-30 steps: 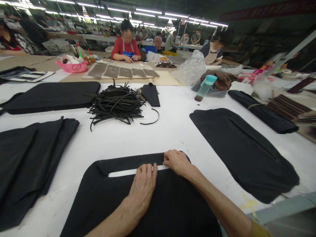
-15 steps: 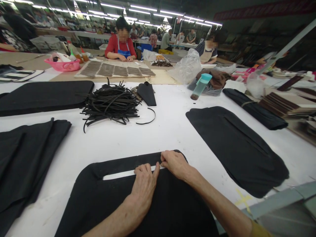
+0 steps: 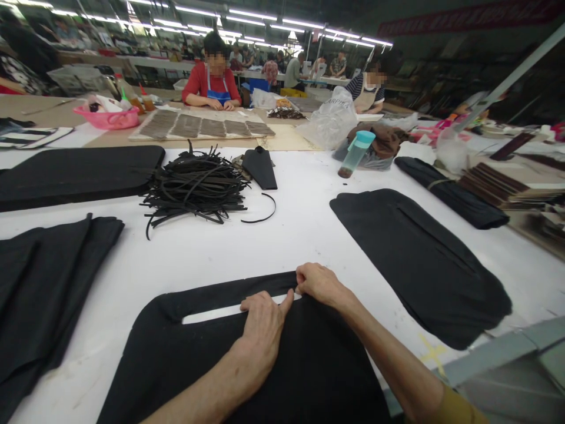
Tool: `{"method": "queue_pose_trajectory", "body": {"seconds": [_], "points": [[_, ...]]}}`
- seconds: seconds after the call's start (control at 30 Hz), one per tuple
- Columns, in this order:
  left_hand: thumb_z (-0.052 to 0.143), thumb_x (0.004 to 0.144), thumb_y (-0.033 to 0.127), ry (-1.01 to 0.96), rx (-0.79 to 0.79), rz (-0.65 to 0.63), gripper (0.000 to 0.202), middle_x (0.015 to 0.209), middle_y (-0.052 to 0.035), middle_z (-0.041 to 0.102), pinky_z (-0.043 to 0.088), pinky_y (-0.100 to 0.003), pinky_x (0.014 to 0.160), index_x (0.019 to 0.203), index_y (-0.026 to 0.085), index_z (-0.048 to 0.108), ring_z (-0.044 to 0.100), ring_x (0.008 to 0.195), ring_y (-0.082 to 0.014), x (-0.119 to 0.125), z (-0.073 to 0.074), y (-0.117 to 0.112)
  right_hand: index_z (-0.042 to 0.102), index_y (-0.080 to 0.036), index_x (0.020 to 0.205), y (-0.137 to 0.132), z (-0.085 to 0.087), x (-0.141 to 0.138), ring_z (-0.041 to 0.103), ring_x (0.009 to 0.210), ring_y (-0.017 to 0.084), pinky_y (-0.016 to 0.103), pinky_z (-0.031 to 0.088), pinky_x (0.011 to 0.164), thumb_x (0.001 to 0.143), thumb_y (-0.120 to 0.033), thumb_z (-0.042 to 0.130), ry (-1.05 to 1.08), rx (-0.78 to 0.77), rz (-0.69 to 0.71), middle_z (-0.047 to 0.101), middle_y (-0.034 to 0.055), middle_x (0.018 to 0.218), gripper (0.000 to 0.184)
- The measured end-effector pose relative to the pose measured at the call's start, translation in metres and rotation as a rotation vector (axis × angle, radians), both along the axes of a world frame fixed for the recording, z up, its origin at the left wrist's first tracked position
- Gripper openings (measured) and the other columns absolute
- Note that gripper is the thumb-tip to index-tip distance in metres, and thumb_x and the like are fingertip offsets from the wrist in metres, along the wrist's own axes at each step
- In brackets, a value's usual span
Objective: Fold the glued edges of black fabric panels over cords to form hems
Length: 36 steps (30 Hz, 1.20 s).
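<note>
A black fabric panel [image 3: 318, 365] with rounded corners lies before me, cut by a long narrow slot [image 3: 212, 314] through which white shows. My left hand [image 3: 263, 330] rests on the panel just below the slot, fingers bent over its lower edge. Its thumb or forefinger stretches out towards the slot's right end. There, my right hand [image 3: 318, 284] is closed in a pinch on the black fabric beside the slot. The tips of the two hands nearly meet. Whether a small piece sits inside the right-hand pinch is hidden.
Black strips [image 3: 198, 185] lie heaped beyond the panel, near a loose strip [image 3: 265, 212]. Other black panels [image 3: 415, 259] lie right and left. A turquoise-lidded bottle [image 3: 356, 154] stands farther back. A person in red [image 3: 214, 82] works across the table [image 3: 282, 247].
My right hand has shifted slightly right and up along the panel's slot. The left hand's outstretched digit has moved a little right. The whole view has shifted slightly.
</note>
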<state>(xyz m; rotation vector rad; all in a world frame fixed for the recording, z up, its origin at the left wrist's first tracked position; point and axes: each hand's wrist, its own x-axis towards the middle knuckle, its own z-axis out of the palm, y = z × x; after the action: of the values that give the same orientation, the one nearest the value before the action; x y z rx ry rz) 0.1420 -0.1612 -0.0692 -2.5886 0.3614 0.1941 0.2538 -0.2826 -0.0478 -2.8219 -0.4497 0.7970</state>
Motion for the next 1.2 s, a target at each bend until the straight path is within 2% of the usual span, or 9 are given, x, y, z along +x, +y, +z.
{"method": "queue_pose_trajectory", "body": {"seconds": [0.17,0.37,0.53,0.6,0.67,0.77,0.93,1.07,1.2], "points": [[0.040,0.082,0.007,0.050,-0.011,-0.008,0.071,0.072,-0.0094,0.062,0.045,-0.039,0.051,0.139,0.037,0.010,0.060,0.061,-0.0278,0.008,0.004,-0.003,0.063,-0.022,0.069,0.002,0.001,0.001,0.058,0.073,0.017,0.025,0.032,0.056,0.061,-0.018,0.062,0.004,-0.021,-0.017,0.065,0.0019,0.073,0.009],[0.038,0.084,0.016,-0.024,-0.005,-0.018,0.065,0.080,-0.0110,0.062,0.044,-0.044,0.059,0.141,0.030,0.010,0.059,0.071,-0.0297,-0.004,-0.008,-0.004,0.062,-0.019,0.069,0.007,0.007,-0.002,0.059,0.074,0.022,0.028,0.032,0.056,0.063,-0.022,0.060,-0.030,-0.092,0.012,0.065,0.0077,0.076,0.007],[0.052,0.077,0.026,-0.104,-0.332,-0.007,0.074,0.093,-0.0122,0.059,0.043,-0.040,0.068,0.140,0.021,0.014,0.056,0.082,-0.0271,-0.017,-0.003,0.017,0.056,-0.019,0.066,-0.007,0.001,0.006,0.057,0.065,0.016,0.025,0.033,0.056,0.074,-0.019,0.047,-0.002,-0.094,0.127,0.063,0.0034,0.068,0.012],[0.064,0.064,0.030,-0.072,-0.484,-0.053,0.087,0.105,-0.0163,0.055,0.043,-0.039,0.075,0.137,0.011,0.022,0.053,0.090,-0.0278,-0.028,0.007,0.035,0.054,-0.020,0.069,-0.011,-0.002,0.002,0.057,0.065,0.017,0.026,0.034,0.057,0.079,-0.020,0.041,-0.076,-0.119,0.082,0.063,0.0039,0.069,0.016],[0.066,0.059,0.029,-0.074,-0.551,-0.112,0.083,0.118,-0.0212,0.049,0.041,-0.038,0.086,0.129,0.001,0.032,0.048,0.103,-0.0294,-0.045,0.015,0.056,0.052,-0.022,0.072,-0.005,0.000,-0.013,0.056,0.068,0.019,0.029,0.034,0.058,0.082,-0.027,0.038,-0.199,-0.090,0.006,0.062,0.0042,0.071,0.018],[0.058,0.066,0.024,-0.081,-0.577,-0.090,0.064,0.121,-0.0217,0.049,0.036,-0.039,0.094,0.122,0.000,0.039,0.045,0.110,-0.0287,-0.073,0.015,0.088,0.052,-0.025,0.074,0.028,0.008,-0.048,0.055,0.069,0.019,0.029,0.035,0.061,0.083,-0.036,0.040,-0.222,0.123,0.047,0.061,0.0007,0.070,0.018],[0.049,0.075,0.018,-0.231,-0.565,0.081,0.050,0.123,-0.0221,0.050,0.032,-0.042,0.102,0.122,0.003,0.041,0.045,0.117,-0.0296,-0.103,-0.017,0.127,0.052,-0.024,0.072,0.119,0.008,-0.089,0.052,0.069,0.015,0.026,0.034,0.063,0.081,-0.028,0.044,-0.097,0.385,0.256,0.058,-0.0025,0.070,0.013],[0.045,0.076,0.012,-0.337,-0.529,0.179,0.046,0.126,-0.0228,0.050,0.033,-0.045,0.102,0.122,0.005,0.043,0.043,0.120,-0.0316,-0.109,-0.038,0.137,0.053,-0.023,0.071,0.168,-0.008,-0.088,0.053,0.070,0.013,0.024,0.033,0.064,0.079,-0.023,0.048,-0.094,0.390,0.305,0.059,-0.0024,0.071,0.009],[0.042,0.077,0.007,-0.350,-0.514,0.192,0.044,0.126,-0.0229,0.050,0.035,-0.043,0.101,0.121,0.005,0.044,0.044,0.120,-0.0304,-0.110,-0.040,0.138,0.054,-0.022,0.071,0.185,-0.015,-0.083,0.053,0.068,0.014,0.025,0.032,0.063,0.079,-0.024,0.048,-0.097,0.326,0.306,0.060,-0.0016,0.068,0.011]]}}
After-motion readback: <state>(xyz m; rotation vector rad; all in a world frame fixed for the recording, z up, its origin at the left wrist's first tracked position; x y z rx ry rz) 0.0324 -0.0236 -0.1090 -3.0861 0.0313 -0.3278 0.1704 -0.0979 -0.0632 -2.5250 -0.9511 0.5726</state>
